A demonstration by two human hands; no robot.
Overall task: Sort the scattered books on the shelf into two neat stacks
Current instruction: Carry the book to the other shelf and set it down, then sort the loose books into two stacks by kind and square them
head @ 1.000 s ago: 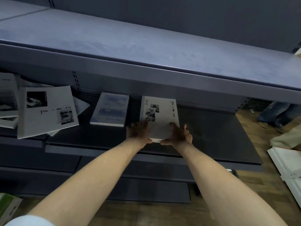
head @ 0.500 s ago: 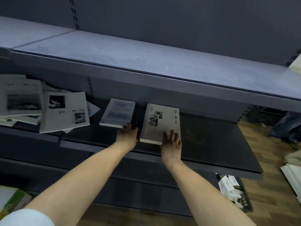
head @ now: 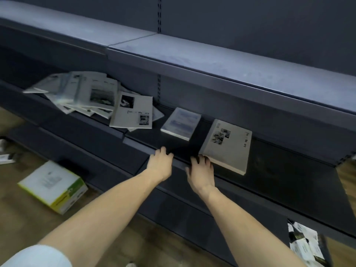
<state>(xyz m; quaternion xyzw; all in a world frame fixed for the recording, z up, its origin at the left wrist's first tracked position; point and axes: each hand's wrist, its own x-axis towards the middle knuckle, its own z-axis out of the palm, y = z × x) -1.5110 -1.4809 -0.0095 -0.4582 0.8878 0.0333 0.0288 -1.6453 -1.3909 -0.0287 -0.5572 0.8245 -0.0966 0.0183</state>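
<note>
Books lie on a dark shelf in front of us, and we reach both bare arms toward its front lip. Our left hand rests at the shelf edge with fingers loosely curled over the lip, holding nothing. Our right hand sits just beside it, fingers relaxed and slightly spread; its fingertips touch or nearly touch the near corner of a grey book, though we cannot tell which. That grey book lies flat just beyond and to the right of our right fingers, with small photos and dark lettering on its cover. A blue book lies flat beyond the gap between our two hands, apart from the grey one. Further left of our left fingers, a white book with a dark photo lies flat, overlapping a loose pile of scattered books, which is blurred. An upper shelf runs above all of these. Below our left arm, a white and green box lies on the wooden floor.
</note>
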